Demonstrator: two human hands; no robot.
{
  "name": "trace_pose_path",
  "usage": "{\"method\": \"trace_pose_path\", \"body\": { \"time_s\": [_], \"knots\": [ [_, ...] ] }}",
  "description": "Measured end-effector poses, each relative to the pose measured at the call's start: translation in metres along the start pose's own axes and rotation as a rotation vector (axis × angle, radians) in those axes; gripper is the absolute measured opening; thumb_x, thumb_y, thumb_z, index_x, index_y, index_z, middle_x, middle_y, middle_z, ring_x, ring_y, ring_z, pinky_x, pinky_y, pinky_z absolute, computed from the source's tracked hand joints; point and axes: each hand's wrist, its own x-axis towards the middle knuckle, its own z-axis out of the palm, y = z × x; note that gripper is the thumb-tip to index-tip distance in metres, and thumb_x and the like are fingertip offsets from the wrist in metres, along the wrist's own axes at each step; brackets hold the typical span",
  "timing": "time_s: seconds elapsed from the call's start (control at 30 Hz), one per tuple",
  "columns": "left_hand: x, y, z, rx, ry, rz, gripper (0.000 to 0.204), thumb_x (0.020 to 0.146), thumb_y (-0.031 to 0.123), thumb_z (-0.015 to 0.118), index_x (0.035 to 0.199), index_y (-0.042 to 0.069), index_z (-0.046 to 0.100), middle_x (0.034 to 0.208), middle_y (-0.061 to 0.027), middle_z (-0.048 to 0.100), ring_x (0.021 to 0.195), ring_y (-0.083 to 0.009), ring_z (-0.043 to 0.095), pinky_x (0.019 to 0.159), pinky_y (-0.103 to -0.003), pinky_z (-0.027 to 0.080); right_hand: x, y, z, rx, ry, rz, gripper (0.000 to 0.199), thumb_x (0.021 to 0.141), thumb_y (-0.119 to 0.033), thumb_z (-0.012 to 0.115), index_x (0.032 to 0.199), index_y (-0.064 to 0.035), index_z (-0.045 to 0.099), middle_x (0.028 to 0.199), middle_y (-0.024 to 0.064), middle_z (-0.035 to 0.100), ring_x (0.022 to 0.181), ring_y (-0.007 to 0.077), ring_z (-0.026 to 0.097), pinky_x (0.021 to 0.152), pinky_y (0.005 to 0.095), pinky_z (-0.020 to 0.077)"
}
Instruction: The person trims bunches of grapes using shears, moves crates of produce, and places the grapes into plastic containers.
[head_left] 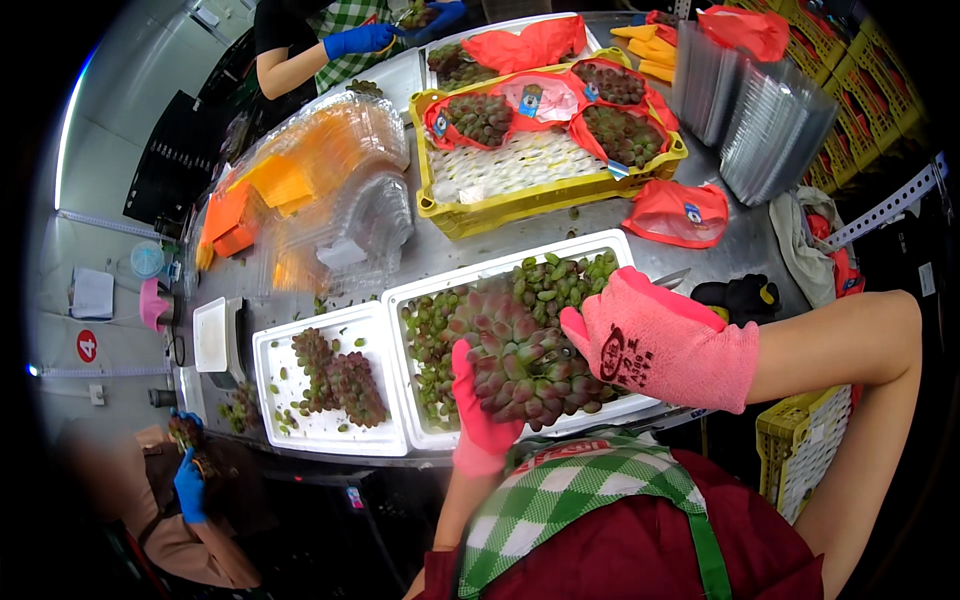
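Observation:
A large bunch of reddish-green grapes (525, 365) is raised over the right white foam tray (425, 437). My left hand (484, 415), in a pink-red glove, is closed around its near left side. At its right side is my right hand (650, 335), gloved in pink, its thumb against the grapes and its fingers curled. What those fingers hold is hidden; a pointed metal blade (672, 278) shows just beyond them. Loose green grapes (430, 340) fill the tray beneath. In the left white foam tray (290, 432) lie small bunches (345, 385) and scattered grapes.
A yellow crate (450, 215) with red-wrapped bunches stands beyond the trays. Clear plastic boxes (350, 225) are piled left, stacked clear containers (780, 130) far right. A scale (215, 340) sits left. Co-workers with blue gloves (360, 41) handle grapes at the far side and lower left.

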Motion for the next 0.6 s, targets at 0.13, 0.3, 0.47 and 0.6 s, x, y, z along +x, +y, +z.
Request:
{"method": "trace_pose_path", "body": {
  "time_s": [0.13, 0.3, 0.47, 0.6],
  "knots": [
    [0.002, 0.006, -0.017, -0.126, -0.079, -0.060, 0.074, 0.091, 0.063, 0.040, 0.141, 0.008, 0.036, 0.135, -0.0195, 0.047, 0.112, -0.0324, 0.054, 0.092, -0.042, 0.048, -0.002, -0.007, -0.007, -0.073, -0.010, 0.051, 0.042, 0.078, -0.016, 0.055, 0.116, 0.0009, 0.058, 0.067, 0.0020, 0.045, 0.060, 0.0167, 0.047, 0.054, 0.0311, 0.0340],
    [0.000, 0.004, -0.004, 0.020, 0.138, -0.029, 0.074, 0.091, 0.063, 0.040, 0.138, 0.006, 0.039, 0.129, -0.0189, 0.053, 0.096, -0.0252, 0.062, 0.074, -0.031, 0.055, 0.001, -0.008, -0.004, -0.108, 0.040, 0.050, 0.041, 0.078, -0.016, 0.055, 0.115, 0.0021, 0.058, 0.067, 0.0017, 0.045, 0.059, 0.0164, 0.046, 0.055, 0.0312, 0.0344],
    [0.009, 0.006, -0.044, -0.315, -0.259, -0.126, 0.074, 0.091, 0.063, 0.041, 0.137, 0.005, 0.040, 0.124, -0.0172, 0.056, 0.084, -0.0216, 0.063, 0.063, -0.030, 0.055, 0.005, -0.002, 0.002, -0.090, 0.030, -0.020, 0.042, 0.078, -0.016, 0.055, 0.116, 0.0025, 0.058, 0.068, 0.0020, 0.046, 0.060, 0.0158, 0.048, 0.055, 0.0306, 0.0358],
    [0.003, 0.002, 0.007, 0.037, 0.299, 0.011, 0.070, 0.092, 0.060, 0.044, 0.134, 0.004, 0.043, 0.106, -0.0091, 0.063, 0.066, -0.0144, 0.060, 0.052, -0.026, 0.051, 0.003, 0.002, 0.004, -0.032, 0.045, 0.000, 0.045, 0.079, -0.015, 0.055, 0.119, 0.0025, 0.056, 0.069, 0.0020, 0.048, 0.060, 0.0156, 0.051, 0.054, 0.0303, 0.0362]
  ]
}}
